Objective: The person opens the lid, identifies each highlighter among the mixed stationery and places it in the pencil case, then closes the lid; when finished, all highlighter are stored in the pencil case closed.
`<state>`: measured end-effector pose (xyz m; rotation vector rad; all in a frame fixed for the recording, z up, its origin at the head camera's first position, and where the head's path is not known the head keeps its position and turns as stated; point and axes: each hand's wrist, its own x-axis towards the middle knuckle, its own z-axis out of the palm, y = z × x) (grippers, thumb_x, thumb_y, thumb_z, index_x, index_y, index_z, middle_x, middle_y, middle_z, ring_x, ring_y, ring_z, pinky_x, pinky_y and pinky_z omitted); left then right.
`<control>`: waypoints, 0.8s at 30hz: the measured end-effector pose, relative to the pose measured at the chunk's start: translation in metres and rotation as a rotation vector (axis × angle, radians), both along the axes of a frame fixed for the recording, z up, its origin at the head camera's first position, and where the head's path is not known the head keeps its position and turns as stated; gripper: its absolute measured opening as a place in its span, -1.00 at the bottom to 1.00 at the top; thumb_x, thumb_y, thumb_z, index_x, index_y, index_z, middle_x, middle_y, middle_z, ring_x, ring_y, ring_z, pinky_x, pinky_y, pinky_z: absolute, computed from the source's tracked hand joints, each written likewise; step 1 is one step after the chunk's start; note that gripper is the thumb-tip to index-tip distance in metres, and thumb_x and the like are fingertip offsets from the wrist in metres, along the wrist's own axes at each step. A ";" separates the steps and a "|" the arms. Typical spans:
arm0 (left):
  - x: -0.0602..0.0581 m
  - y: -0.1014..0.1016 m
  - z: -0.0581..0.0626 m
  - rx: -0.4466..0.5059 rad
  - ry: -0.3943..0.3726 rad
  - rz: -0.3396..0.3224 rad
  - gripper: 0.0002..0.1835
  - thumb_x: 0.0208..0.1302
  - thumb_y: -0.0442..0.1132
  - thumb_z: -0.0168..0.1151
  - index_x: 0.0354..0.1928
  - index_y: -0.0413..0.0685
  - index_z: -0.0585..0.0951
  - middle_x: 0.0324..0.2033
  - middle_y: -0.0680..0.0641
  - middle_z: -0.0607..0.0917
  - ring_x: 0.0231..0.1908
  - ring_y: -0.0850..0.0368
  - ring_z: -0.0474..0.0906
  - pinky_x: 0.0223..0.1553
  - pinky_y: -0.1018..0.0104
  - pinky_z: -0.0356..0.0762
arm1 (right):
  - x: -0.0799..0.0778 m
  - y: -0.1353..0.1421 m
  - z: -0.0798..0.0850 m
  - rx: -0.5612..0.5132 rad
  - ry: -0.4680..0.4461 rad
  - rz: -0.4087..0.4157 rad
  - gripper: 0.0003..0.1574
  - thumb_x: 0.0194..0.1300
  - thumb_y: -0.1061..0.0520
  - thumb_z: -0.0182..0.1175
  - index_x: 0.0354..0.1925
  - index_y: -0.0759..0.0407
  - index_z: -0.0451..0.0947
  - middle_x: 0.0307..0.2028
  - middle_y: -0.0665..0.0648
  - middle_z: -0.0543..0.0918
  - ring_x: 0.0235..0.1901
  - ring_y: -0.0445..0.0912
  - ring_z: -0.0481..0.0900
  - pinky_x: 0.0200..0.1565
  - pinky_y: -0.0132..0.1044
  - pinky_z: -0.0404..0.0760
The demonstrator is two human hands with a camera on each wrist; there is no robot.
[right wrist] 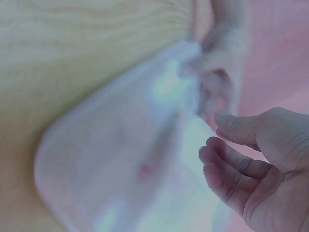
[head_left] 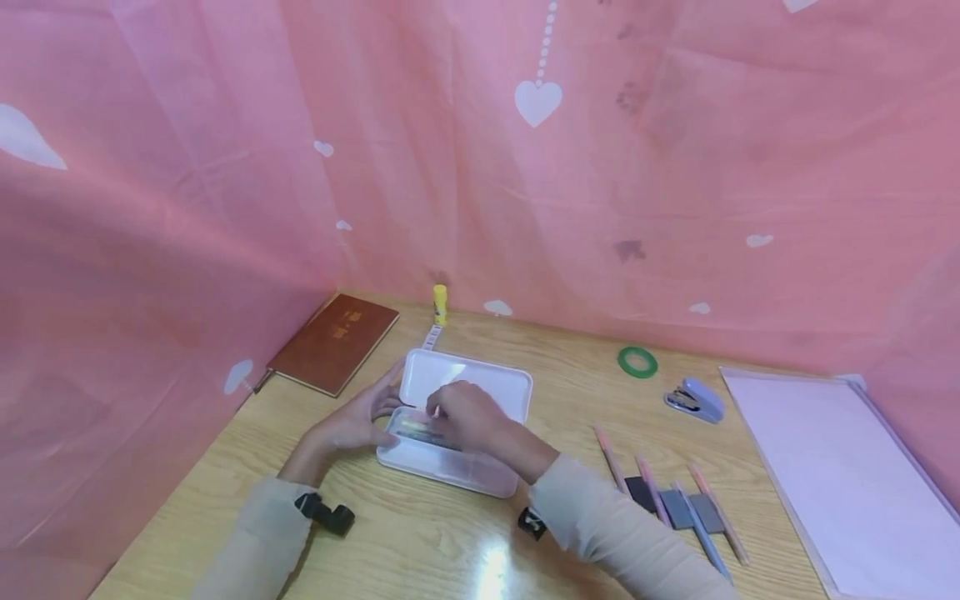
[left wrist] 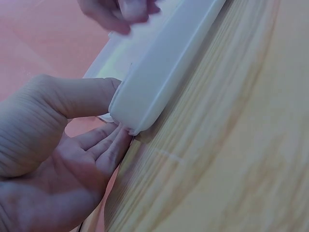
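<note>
A white pencil case [head_left: 438,464] lies on the table with its lid [head_left: 491,379] raised at the back. My left hand [head_left: 356,421] grips the case's left end; in the left wrist view the thumb is at its upper edge and the fingers at its underside. Over the case is my right hand [head_left: 468,417], fingers loosely bent. The right wrist view shows a gap between thumb and fingertips [right wrist: 212,152], with nothing held there. Inside the case, partly hidden by the right hand, lie a few slim pens [head_left: 411,427]; a pink-tipped one [right wrist: 145,170] is blurred.
Several coloured pens [head_left: 652,492] lie at right across dark grey blocks [head_left: 678,510]. Beyond are a stapler [head_left: 697,400], a green tape roll [head_left: 637,362] and a white sheet-like board [head_left: 847,475]. A brown notebook [head_left: 333,343] and yellow glue stick [head_left: 440,306] are at the back left.
</note>
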<state>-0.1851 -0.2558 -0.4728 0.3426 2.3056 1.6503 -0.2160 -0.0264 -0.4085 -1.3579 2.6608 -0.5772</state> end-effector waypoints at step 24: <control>-0.002 -0.003 -0.007 0.037 0.095 -0.039 0.31 -0.13 -0.46 0.44 0.45 0.49 -0.24 0.21 -0.15 0.43 0.23 -0.06 0.33 0.34 -0.06 0.16 | -0.005 0.222 -0.012 0.020 -0.060 -0.427 -0.18 0.16 0.05 0.28 0.25 0.48 0.27 -0.38 0.15 0.68 -0.56 -0.27 0.53 -0.55 -0.41 0.52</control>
